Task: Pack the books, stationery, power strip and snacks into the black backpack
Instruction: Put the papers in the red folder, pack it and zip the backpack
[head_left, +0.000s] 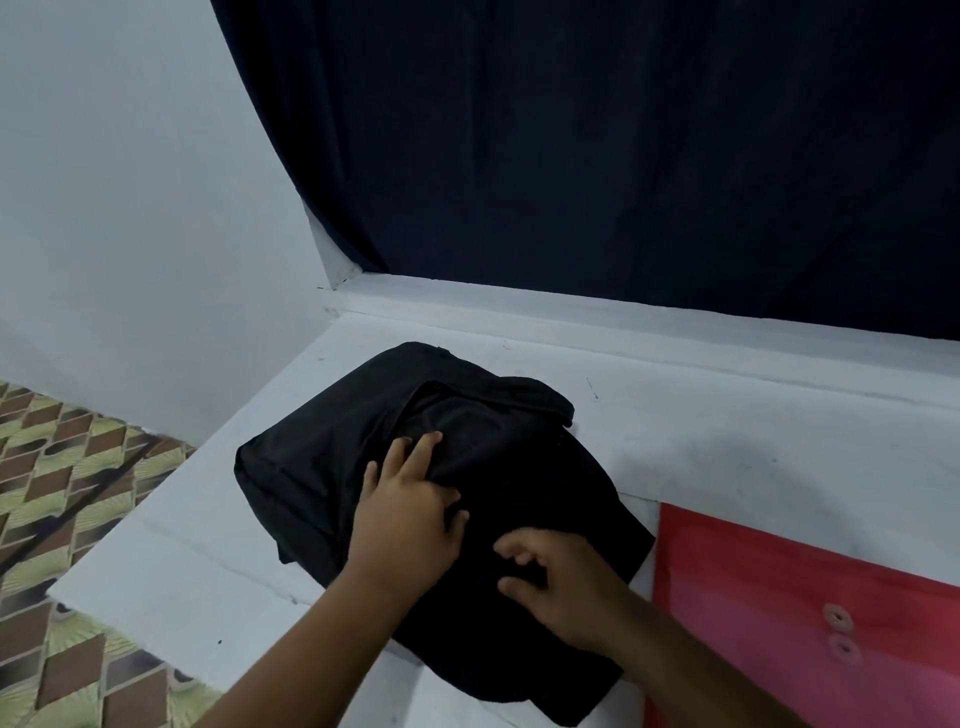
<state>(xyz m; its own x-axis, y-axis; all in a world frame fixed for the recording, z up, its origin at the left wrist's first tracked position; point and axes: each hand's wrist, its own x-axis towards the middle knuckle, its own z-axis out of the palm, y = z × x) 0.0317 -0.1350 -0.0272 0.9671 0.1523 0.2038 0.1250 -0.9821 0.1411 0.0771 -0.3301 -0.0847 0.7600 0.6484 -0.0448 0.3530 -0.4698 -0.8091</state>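
Observation:
The black backpack (322, 478) lies flat and bulging on a white ledge (727, 447). My left hand (410, 504) rests on top of its middle, fingers spread and pressing into the fabric, thumb tucked against a fold. Just to the right, my right hand (561, 582) sits on the bag's near part with its fingers curled, pinching the black fabric or something small on it; what exactly is between the fingers is too dark to tell. No books, stationery, power strip or snacks are visible outside the bag.
A red and pink document envelope (800, 613) with round string buttons lies on the ledge right of the bag. A dark blue curtain (623, 156) hangs behind. The ledge's left edge drops to a patterned floor (62, 467). A white wall (130, 208) stands at left.

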